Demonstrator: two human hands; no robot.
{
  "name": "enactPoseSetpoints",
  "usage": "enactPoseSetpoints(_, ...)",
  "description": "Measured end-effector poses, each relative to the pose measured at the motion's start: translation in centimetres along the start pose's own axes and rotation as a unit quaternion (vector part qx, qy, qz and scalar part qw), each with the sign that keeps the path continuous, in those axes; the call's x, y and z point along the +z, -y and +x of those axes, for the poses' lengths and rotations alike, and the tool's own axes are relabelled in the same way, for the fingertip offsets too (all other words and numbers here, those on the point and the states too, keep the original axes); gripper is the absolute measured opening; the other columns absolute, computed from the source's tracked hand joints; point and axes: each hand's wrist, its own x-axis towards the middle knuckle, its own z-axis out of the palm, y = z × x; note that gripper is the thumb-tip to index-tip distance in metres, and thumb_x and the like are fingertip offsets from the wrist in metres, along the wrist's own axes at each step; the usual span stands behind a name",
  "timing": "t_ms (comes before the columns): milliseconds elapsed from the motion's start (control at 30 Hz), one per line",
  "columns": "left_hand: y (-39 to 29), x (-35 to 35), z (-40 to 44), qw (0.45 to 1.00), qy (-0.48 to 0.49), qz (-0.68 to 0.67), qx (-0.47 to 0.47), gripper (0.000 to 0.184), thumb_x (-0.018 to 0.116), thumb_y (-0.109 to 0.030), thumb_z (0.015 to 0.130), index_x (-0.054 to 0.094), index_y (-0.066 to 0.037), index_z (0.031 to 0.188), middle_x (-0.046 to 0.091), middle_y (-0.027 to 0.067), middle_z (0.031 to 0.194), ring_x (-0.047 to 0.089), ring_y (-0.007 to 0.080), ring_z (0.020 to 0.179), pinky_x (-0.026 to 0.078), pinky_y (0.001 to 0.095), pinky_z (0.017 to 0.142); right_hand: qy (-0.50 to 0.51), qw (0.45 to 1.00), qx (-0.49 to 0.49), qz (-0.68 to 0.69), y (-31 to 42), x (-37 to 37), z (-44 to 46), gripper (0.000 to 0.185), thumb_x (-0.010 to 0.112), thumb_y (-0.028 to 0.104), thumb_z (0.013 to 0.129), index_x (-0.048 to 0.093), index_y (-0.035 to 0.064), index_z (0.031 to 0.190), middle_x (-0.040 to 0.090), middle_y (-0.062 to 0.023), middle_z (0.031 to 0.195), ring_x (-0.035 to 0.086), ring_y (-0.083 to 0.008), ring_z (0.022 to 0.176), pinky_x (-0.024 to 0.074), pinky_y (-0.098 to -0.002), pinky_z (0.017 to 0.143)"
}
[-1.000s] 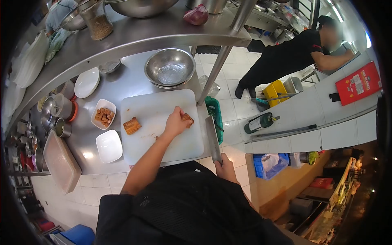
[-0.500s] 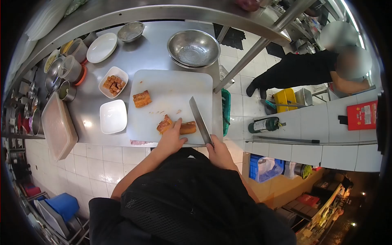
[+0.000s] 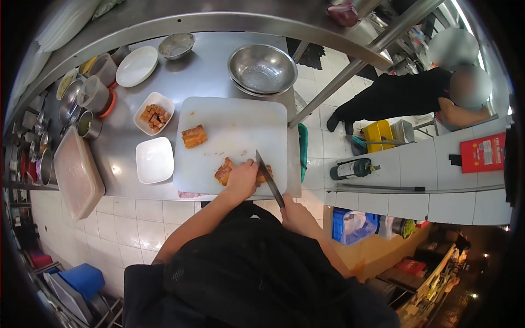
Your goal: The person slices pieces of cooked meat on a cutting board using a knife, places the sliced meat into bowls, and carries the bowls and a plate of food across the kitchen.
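Observation:
My right hand (image 3: 298, 216) grips the handle of a knife (image 3: 270, 179), whose blade lies across the right part of a browned piece of roast pork (image 3: 267, 173). With curled fingers, my left hand (image 3: 242, 177) presses the meat down just left of the blade and hides its middle. Another browned pork chunk (image 3: 222, 170) shows at the left of that hand. All of this is on a white cutting board (image 3: 235, 120), where a separate pork block (image 3: 194, 136) sits at the upper left. Small crumbs are scattered between.
Left of the board are a white bowl of pork cubes (image 3: 155, 116) and a square white dish (image 3: 155, 175). Metal bowls (image 3: 262, 68) stand behind it. A lidded container (image 3: 79, 172) is at the table's left edge. Another person (image 3: 404, 93) works at the right.
My left hand has moved right along the pork, its fingers now curled beside the blade. The knife has come over the meat, its tip lower than before.

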Motion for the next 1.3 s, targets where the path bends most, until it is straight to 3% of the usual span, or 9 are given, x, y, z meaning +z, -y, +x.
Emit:
enactPoseSetpoints(133,0.5,0.7,0.0,0.999,-0.022,-0.038,0.009,0.041,0.083,-0.009,0.073,0.063,0.0,0.108,0.064,0.0155,0.108,0.066,0.036,0.104,0.055,0.0479,0.088,-0.015,0.999,-0.041,0.0,-1.2,3.2,3.3,0.037,0.053,0.006,0.093,0.042,0.0009,0.128,0.065,-0.0386,0.087,0.065,-0.0564,0.089,0.0489,-0.0642,0.081)
enactPoseSetpoints(200,0.7,0.6,-0.1,0.999,-0.023,-0.039,0.013,0.04,0.083,-0.009,0.073,0.064,0.0,0.107,0.064,0.0156,0.108,0.066,0.0361,0.104,0.055,0.0475,0.088,-0.121,0.989,-0.061,0.062,-0.4,5.3,7.8,0.038,0.051,0.003,0.091,0.042,-0.0009,0.127,0.065,-0.0385,0.088,0.065,-0.0568,0.089,0.0487,-0.0644,0.08)
enactPoseSetpoints(333,1.9,1.2,-0.4,0.999,-0.022,-0.023,0.039,0.043,0.086,-0.015,0.071,0.064,-0.001,0.105,0.064,0.0156,0.108,0.066,0.0358,0.105,0.054,0.0458,0.089,-0.177,0.975,-0.12,0.061,0.1,4.5,10.7,0.037,0.051,0.002,0.091,0.042,-0.0015,0.127,0.065,-0.0385,0.087,0.065,-0.0569,0.089,0.0485,-0.0642,0.08)
enactPoseSetpoints(600,1.6,-0.8,-0.9,0.998,-0.037,-0.005,0.055,0.039,0.085,-0.014,0.073,0.064,0.001,0.102,0.066,0.018,0.106,0.066,0.0353,0.103,0.053,0.0452,0.088,-0.018,1.0,-0.009,-0.019,3.5,0.7,0.9,0.019,0.052,0.002,0.095,0.041,-0.0021,0.11,0.064,-0.0374,0.087,0.063,-0.0574,0.09,0.0458,-0.0631,0.08)
enactPoseSetpoints(667,1.8,-0.1,-0.5,0.998,-0.014,0.006,0.054,0.028,0.079,-0.008,0.075,0.065,0.001,0.098,0.066,0.0188,0.103,0.066,0.0362,0.102,0.053,0.0452,0.089,-0.028,0.999,-0.019,-0.004,1.1,4.2,4.1,0.024,0.051,0.002,0.095,0.041,-0.0036,0.117,0.064,-0.0379,0.087,0.063,-0.0576,0.088,0.0464,-0.0632,0.08)
enactPoseSetpoints(733,2.0,0.5,-0.5,0.998,-0.016,-0.014,0.053,0.024,0.076,-0.005,0.076,0.065,0.002,0.096,0.066,0.0194,0.102,0.066,0.0369,0.101,0.053,0.0456,0.089,-0.13,0.986,-0.071,0.071,0.5,7.0,7.4,0.031,0.049,0.0,0.092,0.041,-0.0053,0.122,0.065,-0.0391,0.094,0.063,-0.0586,0.096,0.048,-0.0638,0.083)
enactPoseSetpoints(900,2.2,1.0,-0.4,0.997,-0.026,-0.041,0.064,0.021,0.069,0.0,0.075,0.065,0.003,0.096,0.066,0.0211,0.102,0.066,0.0392,0.099,0.053,0.0466,0.089,-0.128,0.982,-0.05,0.126,2.5,4.0,9.3,0.035,0.051,0.003,0.094,0.041,-0.0029,0.127,0.065,-0.0393,0.097,0.062,-0.0588,0.098,0.0476,-0.0633,0.084)
enactPoseSetpoints(1167,1.1,-0.9,0.0,0.997,-0.051,-0.045,0.033,0.046,0.084,-0.024,0.076,0.063,0.001,0.108,0.063,0.0182,0.115,0.063,0.0376,0.108,0.053,0.0473,0.091,-0.121,0.99,-0.062,0.027,1.2,-1.5,2.5,0.033,0.058,0.01,0.098,0.042,-0.0017,0.125,0.064,-0.0393,0.092,0.062,-0.0585,0.091,0.0478,-0.0595,0.079)
enactPoseSetpoints(1300,0.2,-0.3,1.2,0.998,-0.049,-0.017,0.035,0.044,0.083,-0.025,0.077,0.065,0.001,0.107,0.063,0.0173,0.113,0.063,0.0371,0.108,0.052,0.0466,0.091,-0.094,0.995,-0.034,0.0,0.8,-1.1,2.4,0.03,0.056,0.008,0.098,0.042,-0.002,0.122,0.064,-0.0396,0.093,0.062,-0.0589,0.093,0.0467,-0.0621,0.081)
